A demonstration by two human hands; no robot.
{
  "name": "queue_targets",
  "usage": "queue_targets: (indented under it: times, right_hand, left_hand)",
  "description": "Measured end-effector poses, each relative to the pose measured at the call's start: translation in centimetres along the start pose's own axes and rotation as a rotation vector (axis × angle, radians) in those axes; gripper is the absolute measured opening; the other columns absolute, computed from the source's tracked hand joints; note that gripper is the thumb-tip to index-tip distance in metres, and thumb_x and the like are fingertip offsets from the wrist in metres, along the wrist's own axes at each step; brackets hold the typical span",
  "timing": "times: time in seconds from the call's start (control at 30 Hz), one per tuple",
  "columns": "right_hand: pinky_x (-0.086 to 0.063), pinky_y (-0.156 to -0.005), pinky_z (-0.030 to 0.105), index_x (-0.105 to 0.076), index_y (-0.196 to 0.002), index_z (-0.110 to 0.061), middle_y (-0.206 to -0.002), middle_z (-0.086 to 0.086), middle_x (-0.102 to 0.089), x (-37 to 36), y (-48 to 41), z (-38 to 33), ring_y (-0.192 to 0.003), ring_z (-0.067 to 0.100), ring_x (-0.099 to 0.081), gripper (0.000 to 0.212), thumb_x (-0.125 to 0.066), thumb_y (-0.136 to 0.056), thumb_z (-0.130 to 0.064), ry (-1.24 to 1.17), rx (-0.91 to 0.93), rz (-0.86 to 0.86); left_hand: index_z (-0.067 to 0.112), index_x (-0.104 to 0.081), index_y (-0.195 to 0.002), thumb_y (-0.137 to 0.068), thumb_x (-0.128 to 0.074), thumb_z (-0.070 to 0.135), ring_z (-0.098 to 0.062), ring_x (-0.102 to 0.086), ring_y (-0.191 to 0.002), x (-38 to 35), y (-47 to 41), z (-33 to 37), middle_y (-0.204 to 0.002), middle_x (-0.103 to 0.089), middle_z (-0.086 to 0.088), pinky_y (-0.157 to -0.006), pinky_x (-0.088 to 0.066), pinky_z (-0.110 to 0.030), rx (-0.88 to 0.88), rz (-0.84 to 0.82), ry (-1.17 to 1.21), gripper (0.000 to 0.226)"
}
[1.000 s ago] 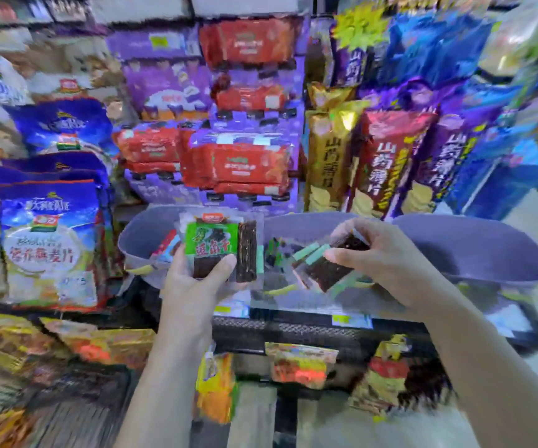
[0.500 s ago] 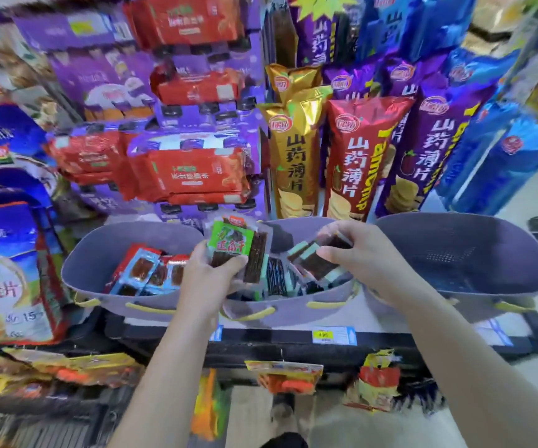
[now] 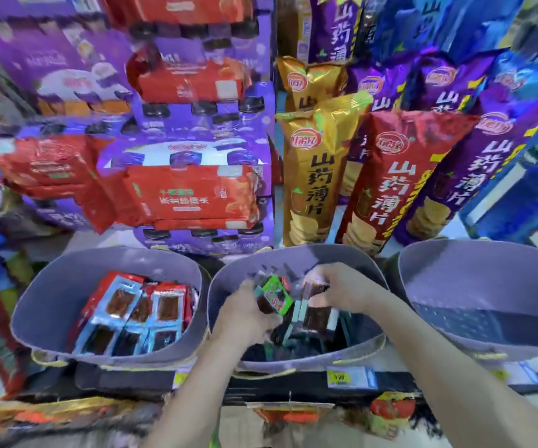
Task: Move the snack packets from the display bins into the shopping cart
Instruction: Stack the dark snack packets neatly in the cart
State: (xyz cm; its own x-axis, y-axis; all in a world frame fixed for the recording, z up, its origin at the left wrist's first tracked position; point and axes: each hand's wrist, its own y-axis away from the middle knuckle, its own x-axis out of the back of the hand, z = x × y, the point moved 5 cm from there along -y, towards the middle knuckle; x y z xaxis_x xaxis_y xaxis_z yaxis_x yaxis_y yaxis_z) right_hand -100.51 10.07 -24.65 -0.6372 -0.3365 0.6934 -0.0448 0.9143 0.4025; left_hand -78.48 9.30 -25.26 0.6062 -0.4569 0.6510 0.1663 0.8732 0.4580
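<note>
Green-labelled snack packet [image 3: 274,297], pinched in the curled fingers of the left hand [image 3: 245,318], low inside the middle display bin [image 3: 293,253]; the right hand [image 3: 345,291] grips a dark packet [image 3: 314,287] just beside it. Both hands have sunk from above the bin's rim into it, packets retained. This suggests gathering continues; no cart is visible.

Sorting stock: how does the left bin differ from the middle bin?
The left bin holds red and blue packets lying flat in rows; the middle bin holds dark packets in a loose heap. No hand is in the left bin; in the middle bin the left hand grips a green packet, the right hand a dark packet. Both bins are grey and rounded.
</note>
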Motion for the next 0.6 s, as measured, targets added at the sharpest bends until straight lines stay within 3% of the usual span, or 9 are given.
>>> queue_targets:
  times: [0.1,0.2,0.4,0.5,0.6]
  right_hand:
    - [-0.044,-0.092,0.023,-0.065,-0.129,-0.024,-0.124,-0.009,-0.062,-0.9,-0.7,-0.1,-0.12,0.015,-0.059,0.048,-0.083,-0.085,-0.026,0.095,0.01,-0.027]
    - [-0.042,-0.111,0.034,-0.054,-0.146,-0.022,-0.142,0.005,-0.052,-1.2,-0.9,-0.2,-0.132,0.022,-0.053,0.068,-0.084,-0.085,-0.026,0.143,-0.009,-0.045]
    - [-0.035,-0.118,0.037,-0.041,-0.157,-0.019,-0.152,0.007,-0.046,-1.4,-0.3,0.1,-0.14,0.028,-0.043,0.077,-0.077,-0.089,-0.026,0.289,0.042,-0.066]
    - [-0.036,-0.115,0.035,-0.045,-0.154,-0.023,-0.149,0.006,-0.048,-0.8,0.7,-0.3,-0.137,0.029,-0.043,0.065,-0.067,-0.094,-0.035,0.365,0.06,-0.011]
    - [-0.04,-0.112,0.043,-0.042,-0.152,-0.024,-0.149,0.006,-0.046,-0.2,2.8,-1.1,-0.137,0.032,-0.041,0.059,-0.059,-0.099,-0.041,0.479,0.089,0.06]
  left_hand:
    - [0.021,-0.037,-0.132,-0.082,-0.084,0.048,-0.034,-0.072,-0.109,0.3,0.2,0.9,-0.117,-0.074,-0.01,-0.08,-0.054,-0.04,-0.004,0.063,-0.308,0.074]
    - [0.018,-0.034,-0.132,-0.082,-0.083,0.055,-0.035,-0.061,-0.125,0.0,0.6,1.5,-0.132,-0.063,-0.01,-0.079,-0.048,-0.042,-0.03,0.082,-0.442,0.079]
    - [0.017,-0.027,-0.151,-0.085,-0.072,0.069,-0.032,-0.044,-0.139,0.2,1.8,2.0,-0.147,-0.044,-0.008,-0.1,-0.048,-0.044,-0.045,0.156,-0.572,0.095]
    - [0.017,-0.029,-0.155,-0.095,-0.061,0.067,-0.032,-0.044,-0.14,0.5,3.3,2.8,-0.149,-0.045,-0.008,-0.104,-0.046,-0.045,-0.047,0.201,-0.635,0.085]
    - [0.019,-0.034,-0.154,-0.101,-0.052,0.064,-0.031,-0.044,-0.141,1.0,5.6,3.6,-0.151,-0.047,-0.006,-0.109,-0.042,-0.044,-0.045,0.251,-0.692,0.072]
